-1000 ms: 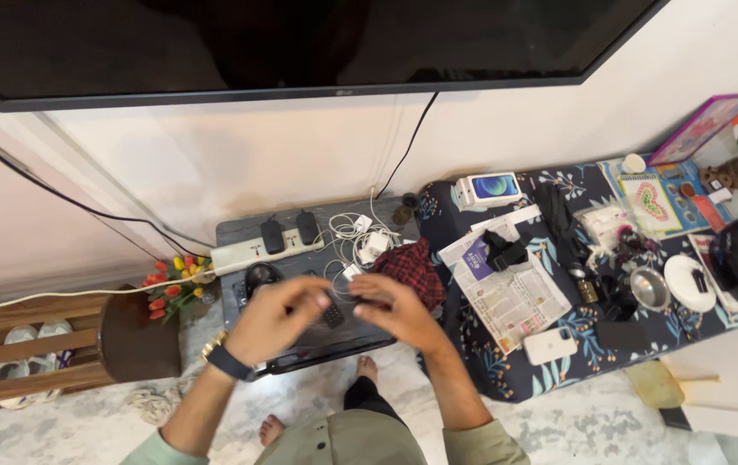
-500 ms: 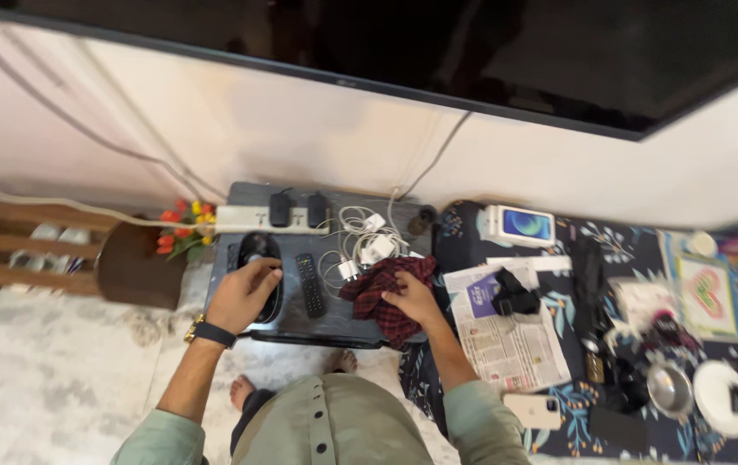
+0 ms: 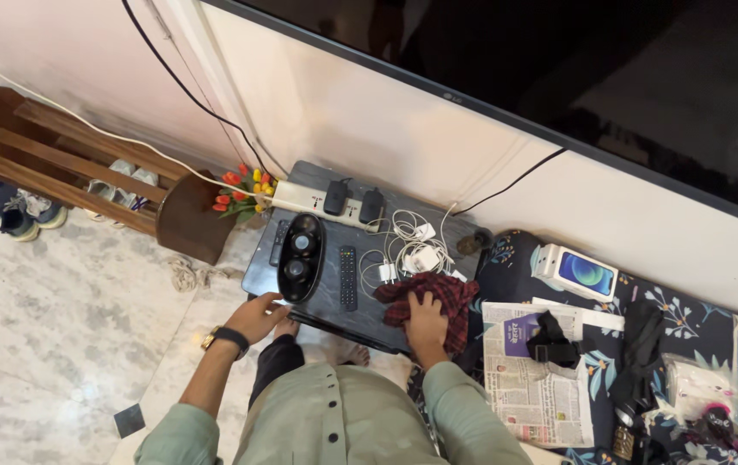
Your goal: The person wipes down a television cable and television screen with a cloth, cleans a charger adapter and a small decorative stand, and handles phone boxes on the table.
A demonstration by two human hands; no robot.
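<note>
Two hands at a small dark table below a wall-mounted screen.

The right hand [image 3: 426, 315] presses flat on a red checked cloth [image 3: 427, 298] at the table [image 3: 317, 303] edge; the left hand [image 3: 259, 317] touches the front edge beside a black oval speaker [image 3: 300, 256]. A remote [image 3: 347, 277], white chargers [image 3: 412, 254] and a power strip [image 3: 321, 201] lie behind.

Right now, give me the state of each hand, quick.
Left hand: open, fingers at the front edge of the dark table, holding nothing.
Right hand: open, palm pressed flat on the red checked cloth.
</note>
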